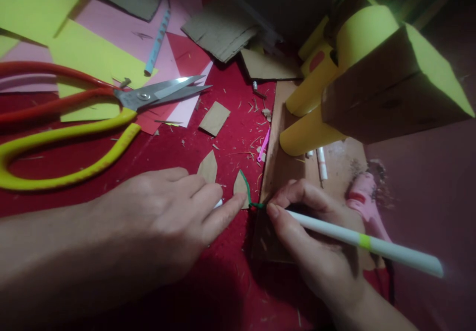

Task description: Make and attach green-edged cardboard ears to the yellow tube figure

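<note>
My right hand [316, 222] grips a white felt-tip marker [334, 229] with a light green band. Its green tip touches the lower right edge of a small pointed cardboard piece [240, 186], where a green line runs along the right side. One finger of my left hand [174, 212] presses that piece down, while the other fingers curl under. Between them shows the tip of a small white object [218, 203], mostly hidden. A second pointed cardboard piece [208, 166], without green, lies just beyond my left knuckles.
Large scissors [145, 95] with red and yellow handles lie open at the left on coloured paper [100, 53]. A cardboard-and-yellow-paper model [357, 78] stands on a brown board [273, 172] at the right. A pink glue gun [366, 197], cardboard sheets [221, 28] and scraps lie around.
</note>
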Demonstrator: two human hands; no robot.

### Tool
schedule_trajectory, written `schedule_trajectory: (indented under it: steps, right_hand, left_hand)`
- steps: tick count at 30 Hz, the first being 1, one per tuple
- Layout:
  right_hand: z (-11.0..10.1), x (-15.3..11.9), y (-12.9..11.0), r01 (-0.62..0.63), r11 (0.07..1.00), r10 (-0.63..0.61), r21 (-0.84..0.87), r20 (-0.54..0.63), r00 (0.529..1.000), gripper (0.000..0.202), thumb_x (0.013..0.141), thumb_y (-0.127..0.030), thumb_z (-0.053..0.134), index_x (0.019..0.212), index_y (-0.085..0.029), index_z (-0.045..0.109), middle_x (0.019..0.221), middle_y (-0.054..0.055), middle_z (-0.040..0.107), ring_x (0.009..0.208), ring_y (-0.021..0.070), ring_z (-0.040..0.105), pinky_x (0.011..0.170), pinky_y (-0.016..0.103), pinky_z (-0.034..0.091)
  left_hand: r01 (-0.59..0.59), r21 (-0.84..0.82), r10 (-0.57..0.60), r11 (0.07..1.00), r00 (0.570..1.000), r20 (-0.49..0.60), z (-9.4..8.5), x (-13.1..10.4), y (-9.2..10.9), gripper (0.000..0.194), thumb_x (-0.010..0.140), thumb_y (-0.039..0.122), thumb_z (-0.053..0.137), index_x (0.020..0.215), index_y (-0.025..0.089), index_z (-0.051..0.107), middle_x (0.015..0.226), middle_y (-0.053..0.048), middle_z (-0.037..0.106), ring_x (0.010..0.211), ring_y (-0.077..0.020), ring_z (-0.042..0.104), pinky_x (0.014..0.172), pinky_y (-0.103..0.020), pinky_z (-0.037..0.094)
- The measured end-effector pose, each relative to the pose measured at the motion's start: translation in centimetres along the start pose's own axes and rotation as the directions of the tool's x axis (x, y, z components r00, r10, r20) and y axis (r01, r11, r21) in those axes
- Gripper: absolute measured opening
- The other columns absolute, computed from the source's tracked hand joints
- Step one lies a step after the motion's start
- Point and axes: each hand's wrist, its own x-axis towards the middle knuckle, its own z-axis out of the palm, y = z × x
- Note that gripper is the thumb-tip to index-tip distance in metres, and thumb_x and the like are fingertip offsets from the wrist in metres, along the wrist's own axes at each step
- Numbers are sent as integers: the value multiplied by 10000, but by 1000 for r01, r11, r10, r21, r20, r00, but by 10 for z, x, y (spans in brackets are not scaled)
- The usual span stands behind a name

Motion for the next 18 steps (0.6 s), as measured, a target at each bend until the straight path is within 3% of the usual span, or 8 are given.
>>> schedule_trajectory:
  steps: [9,14,18]
  right_hand:
    - [1,4,-1,-17,1000,17,9,-30,999,209,944,-153,753,761,-247,712,613,-60,682,468,95,595,460,170,433]
    - [2,12,-11,-10,1000,9,-17,-74,997,193,843,-163,750,679,-241,685,529,-70,654,412,89,586,434,154,441]
    - [2,10,-9,8,1000,-10,-21,-94,996,200,887,-164,766,714,-241,705,564,-62,684,446,96,619,447,166,433]
  left_hand:
    - [-11,-1,11,1000,1000,-7,-5,2,-2,507,1016,-65,434,1444,114,638,956,3,791,784,-229,683,791,-393,549]
    - [-11,13,12,1000,1000,-8,-5,3,-4,506,1018,-57,428,1458,102,619,984,-8,818,792,-226,714,775,-394,556]
    - [-25,14,26,1000,1000,-11,-5,3,-4,504,1010,-73,432,1442,112,611,1004,-10,825,793,-206,729,760,-372,545]
